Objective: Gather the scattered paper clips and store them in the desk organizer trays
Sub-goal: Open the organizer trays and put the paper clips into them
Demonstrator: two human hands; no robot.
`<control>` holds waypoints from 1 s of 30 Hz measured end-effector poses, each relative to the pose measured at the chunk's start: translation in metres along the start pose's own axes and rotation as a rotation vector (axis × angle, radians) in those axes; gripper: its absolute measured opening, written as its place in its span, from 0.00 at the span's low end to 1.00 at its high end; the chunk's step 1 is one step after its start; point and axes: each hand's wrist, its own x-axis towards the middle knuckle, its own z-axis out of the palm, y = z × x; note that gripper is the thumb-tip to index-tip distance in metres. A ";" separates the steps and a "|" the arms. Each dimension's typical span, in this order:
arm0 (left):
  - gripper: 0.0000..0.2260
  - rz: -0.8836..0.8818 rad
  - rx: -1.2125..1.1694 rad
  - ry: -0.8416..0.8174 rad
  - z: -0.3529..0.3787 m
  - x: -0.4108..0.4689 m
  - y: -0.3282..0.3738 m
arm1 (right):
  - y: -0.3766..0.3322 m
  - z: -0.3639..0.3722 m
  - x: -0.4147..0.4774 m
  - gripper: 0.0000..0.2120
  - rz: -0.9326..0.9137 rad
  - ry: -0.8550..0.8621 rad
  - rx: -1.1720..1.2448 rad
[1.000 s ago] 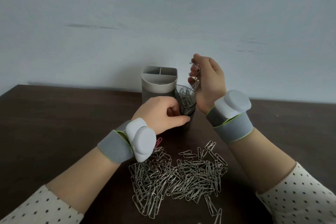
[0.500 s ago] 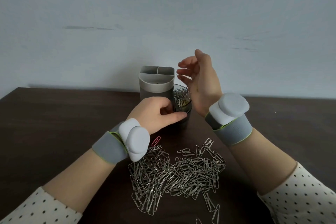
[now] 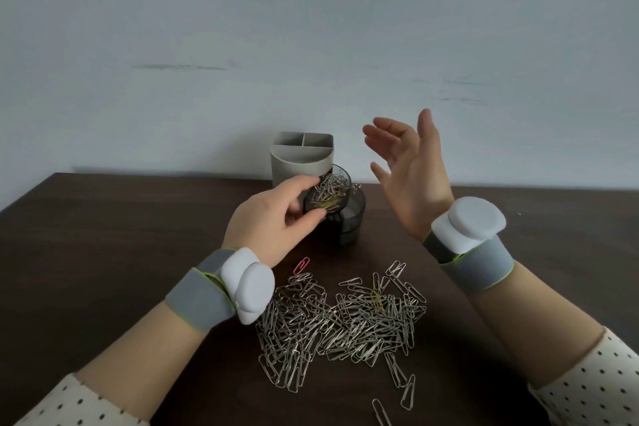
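**Left hand clamps a clip-filled tray; right hand spread and empty**

Nearest the viewer, two cream sleeves with dark dots (image 3: 69, 405) enter from the bottom corners. A few stray clips lie near the front of the dark brown wooden bench (image 3: 103, 252). Just beyond them a loose heap of silver wire paper clips (image 3: 332, 322) spreads across the bench between the two forearms. One yellow paper clip (image 3: 377, 299) sits in the far part of the heap. A single pink paper clip (image 3: 301, 264) lies apart at its far left edge, close by the left wrist. Each wrist wears a grey fabric wristband (image 3: 204, 301) carrying a white rounded plastic pod (image 3: 247, 282).

Beyond the heap, the left hand (image 3: 273, 221) has thumb and fingers curled round the rim of a small round smoky-clear plastic tray (image 3: 328, 195). The tray is tipped toward the viewer so its mouth shows. It is crowded with silver clips and at least one yellow one. Just behind and to the right of it stands a dark translucent round plastic cup (image 3: 351, 218); whether the tray touches the cup cannot be told. The right hand (image 3: 411, 173) is held in the air to the right of both, apart from them. Its palm faces left and its fingers are spread and straight, holding nothing.

Farthest back, a tall grey plastic desk organizer (image 3: 302, 159) with divided compartments stands upright directly behind the tray, before a pale grey-blue wall (image 3: 311, 28).
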 end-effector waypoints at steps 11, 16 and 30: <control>0.05 -0.247 -0.016 0.088 -0.002 -0.012 -0.020 | 0.053 -0.049 0.021 0.22 0.029 -0.316 -1.179; 0.14 -0.248 0.164 -0.156 0.004 -0.008 -0.026 | 0.067 -0.039 0.037 0.20 -0.015 -0.467 -1.505; 0.16 -0.039 0.495 -0.300 0.028 0.008 -0.012 | 0.031 -0.045 -0.051 0.08 -0.159 -0.535 -1.236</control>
